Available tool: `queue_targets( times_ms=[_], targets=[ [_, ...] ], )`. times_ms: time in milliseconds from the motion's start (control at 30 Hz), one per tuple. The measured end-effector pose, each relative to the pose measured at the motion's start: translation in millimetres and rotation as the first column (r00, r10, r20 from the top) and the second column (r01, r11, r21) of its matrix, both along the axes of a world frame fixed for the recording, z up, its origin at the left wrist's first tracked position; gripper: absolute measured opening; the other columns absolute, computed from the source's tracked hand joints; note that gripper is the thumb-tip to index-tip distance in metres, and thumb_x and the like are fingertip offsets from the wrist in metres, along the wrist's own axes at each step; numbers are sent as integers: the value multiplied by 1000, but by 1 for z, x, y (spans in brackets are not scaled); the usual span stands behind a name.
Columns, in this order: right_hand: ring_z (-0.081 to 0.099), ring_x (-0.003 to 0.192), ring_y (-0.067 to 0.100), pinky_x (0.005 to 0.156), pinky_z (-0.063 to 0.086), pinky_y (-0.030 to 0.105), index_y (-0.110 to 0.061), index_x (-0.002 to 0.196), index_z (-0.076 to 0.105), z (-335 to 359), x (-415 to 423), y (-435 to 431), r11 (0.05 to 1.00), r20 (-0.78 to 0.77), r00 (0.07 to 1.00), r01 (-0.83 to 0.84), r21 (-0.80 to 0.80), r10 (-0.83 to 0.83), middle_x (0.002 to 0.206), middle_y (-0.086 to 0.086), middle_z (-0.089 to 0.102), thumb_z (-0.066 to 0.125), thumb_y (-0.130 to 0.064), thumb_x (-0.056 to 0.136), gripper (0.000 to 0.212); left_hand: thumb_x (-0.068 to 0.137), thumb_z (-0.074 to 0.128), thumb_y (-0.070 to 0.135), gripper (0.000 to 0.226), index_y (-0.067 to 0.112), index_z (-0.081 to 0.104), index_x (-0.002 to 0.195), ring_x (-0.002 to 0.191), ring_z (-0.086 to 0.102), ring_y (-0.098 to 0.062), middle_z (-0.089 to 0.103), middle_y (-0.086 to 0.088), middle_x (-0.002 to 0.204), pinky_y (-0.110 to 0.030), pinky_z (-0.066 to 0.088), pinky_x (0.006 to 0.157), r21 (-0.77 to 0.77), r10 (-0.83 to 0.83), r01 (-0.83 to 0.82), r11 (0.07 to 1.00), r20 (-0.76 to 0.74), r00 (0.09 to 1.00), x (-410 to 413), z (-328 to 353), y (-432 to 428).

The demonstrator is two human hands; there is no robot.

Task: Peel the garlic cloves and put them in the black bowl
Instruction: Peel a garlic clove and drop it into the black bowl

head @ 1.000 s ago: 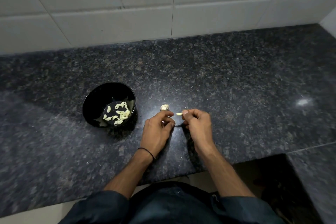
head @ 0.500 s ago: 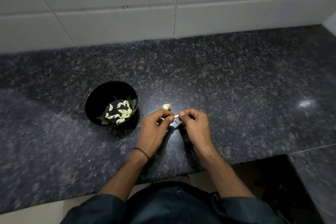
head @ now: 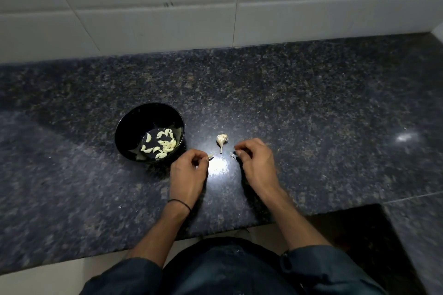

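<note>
The black bowl (head: pixel 124 132) sits on the dark granite counter, left of my hands, with several peeled garlic cloves (head: pixel 163 145) lying in it. My left hand (head: pixel 188 172) pinches a pale garlic clove (head: pixel 211 156) at its fingertips, just right of the bowl. My right hand (head: pixel 257 163) pinches a small scrap of garlic skin (head: pixel 232 155). Between and beyond the two hands lies the remainder of a garlic bulb (head: pixel 221 140) with its stem pointing toward me.
The granite counter (head: pixel 311 115) runs back to a white tiled wall (head: pixel 215 7). Its front edge passes under my forearms, with a darker cut-out at the lower right (head: pixel 354 230). A bright light reflection lies on the counter between my hands.
My hands were together working on one clove; now they have pulled apart, the left hand keeping the clove and the right hand a scrap of skin. The garlic bulb remainder is now uncovered.
</note>
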State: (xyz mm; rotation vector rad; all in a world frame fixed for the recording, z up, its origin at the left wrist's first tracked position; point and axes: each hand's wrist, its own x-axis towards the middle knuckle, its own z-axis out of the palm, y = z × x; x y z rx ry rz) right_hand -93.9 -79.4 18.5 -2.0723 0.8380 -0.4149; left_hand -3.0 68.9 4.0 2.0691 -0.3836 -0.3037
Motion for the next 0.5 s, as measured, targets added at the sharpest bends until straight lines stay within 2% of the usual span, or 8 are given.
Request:
queue_targets(
  times_ms=[100,167,267,400,500],
  targets=[
    [58,88,17,83,48,29,-8,93,72,-7,6,0,989,-28,995,-98,-108,96,94,3,61,66,-5,91,7,85,74,17,13,23,68,75,67,62,-7,66,9,69,-27,50,67,54,11,-12,998,25,1000,0,0,-1],
    [56,92,19,84,46,31,-7,95,71,-12,7,0,973,-54,988,-155,-173,148,97,4,59,67,-11,92,6,85,73,18,11,21,68,76,68,62,-10,66,8,70,-30,52,68,83,6,-9,996,38,999,0,1,-1],
    [51,95,19,83,42,29,-6,96,69,-15,2,0,928,-99,968,-248,-280,229,100,4,58,68,-15,93,10,84,73,15,9,19,68,78,68,62,-9,65,8,70,-32,53,68,87,-4,-1,996,52,999,0,1,-1],
    [46,86,20,71,47,40,-8,90,65,-20,-7,4,865,-136,949,-315,-391,284,94,1,54,63,-11,96,6,83,72,10,9,17,68,80,66,58,-9,65,6,71,-33,53,68,76,-3,-2,997,60,998,-1,1,2],
    [41,82,17,65,45,42,-10,89,61,-23,-13,7,854,-144,950,-312,-416,277,90,-1,50,59,-6,95,7,85,70,7,9,16,69,83,64,54,-10,64,4,72,-34,53,68,55,-6,3,998,49,999,-4,1,6]
  ],
)
